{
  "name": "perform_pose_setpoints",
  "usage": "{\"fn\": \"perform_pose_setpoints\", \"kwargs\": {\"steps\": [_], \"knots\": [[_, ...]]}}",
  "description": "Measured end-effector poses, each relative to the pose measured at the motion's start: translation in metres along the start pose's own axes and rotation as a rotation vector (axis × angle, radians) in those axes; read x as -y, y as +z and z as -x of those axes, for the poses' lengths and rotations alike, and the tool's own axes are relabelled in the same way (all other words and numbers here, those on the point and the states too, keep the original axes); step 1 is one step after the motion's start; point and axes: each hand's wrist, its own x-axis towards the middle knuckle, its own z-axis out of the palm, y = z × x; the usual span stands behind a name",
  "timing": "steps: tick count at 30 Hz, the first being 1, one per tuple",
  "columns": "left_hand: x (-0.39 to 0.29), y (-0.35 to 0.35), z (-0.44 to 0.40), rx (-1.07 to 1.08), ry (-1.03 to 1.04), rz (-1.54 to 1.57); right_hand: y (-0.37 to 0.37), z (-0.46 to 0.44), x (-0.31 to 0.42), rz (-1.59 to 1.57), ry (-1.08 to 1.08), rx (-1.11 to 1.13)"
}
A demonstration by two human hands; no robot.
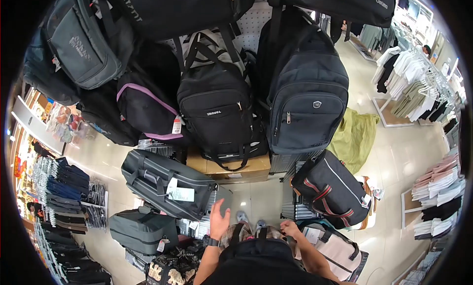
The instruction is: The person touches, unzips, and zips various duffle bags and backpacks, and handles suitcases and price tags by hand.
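Observation:
My left hand is raised with its fingers apart, beside the end of a grey duffel bag that has a white tag. Nothing shows in its palm. My right hand has its fingers curled in, near a pale pink bag with dark straps; I see nothing in it. Between my arms, against my body, is black fabric with straps at its upper edge. A black duffel bag with red-striped handles lies beyond my right hand.
Ahead hang several backpacks, among them a black one and a dark blue one. A cardboard box stands below them. Suitcases stand under the duffels. Clothes racks line the right side, and folded trousers the left.

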Motion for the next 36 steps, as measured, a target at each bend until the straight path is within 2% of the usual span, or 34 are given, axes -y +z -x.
{"fn": "perform_pose_setpoints", "kwargs": {"steps": [4,5,7,9,11,12,14,16,18,20,23,25,27,36], "knots": [[-0.02,-0.011,-0.055,-0.086,0.054,0.031,0.004,-0.013,0.037,0.005,-0.118,-0.029],[-0.03,-0.015,-0.069,-0.109,-0.001,0.101,0.004,-0.019,0.053,0.007,-0.119,-0.032],[-0.035,-0.019,-0.103,-0.177,0.038,0.122,0.001,-0.025,0.1,0.069,-0.256,-0.055],[-0.049,-0.027,-0.135,-0.206,0.053,0.152,-0.008,-0.023,0.164,0.094,-0.339,-0.032],[-0.076,-0.037,-0.167,-0.248,0.103,0.156,-0.015,-0.019,0.227,0.067,-0.495,-0.136],[-0.085,-0.039,-0.182,-0.274,0.126,0.189,-0.02,-0.017,0.261,0.075,-0.499,-0.148],[-0.108,-0.049,-0.208,-0.329,0.172,0.175,-0.027,-0.011,0.332,0.049,-0.696,-0.192],[-0.117,-0.052,-0.235,-0.366,0.219,0.158,-0.033,0.015,0.415,0.004,-0.736,-0.227],[-0.124,-0.053,-0.258,-0.491,0.263,0.098,-0.033,0.027,0.477,-0.048,-0.77,-0.256],[-0.133,-0.055,-0.274,-0.525,0.31,0.049,-0.03,0.025,0.519,0.034,-0.967,-0.404],[-0.128,-0.052,-0.299,-0.562,0.359,-0.034,-0.018,0.018,0.561,0.082,-1.083,-0.544],[-0.13,-0.044,-0.311,-0.56,0.291,0.044,-0.009,0.01,0.576,0.018,-1.041,-0.483],[-0.13,-0.038,-0.319,-0.56,0.253,0.1,0.005,-0.001,0.58,0.032,-1.025,-0.529],[-0.122,-0.024,-0.35,-0.578,0.28,0.082,0.006,-0.033,0.588,0.131,-0.916,-0.632]]}}
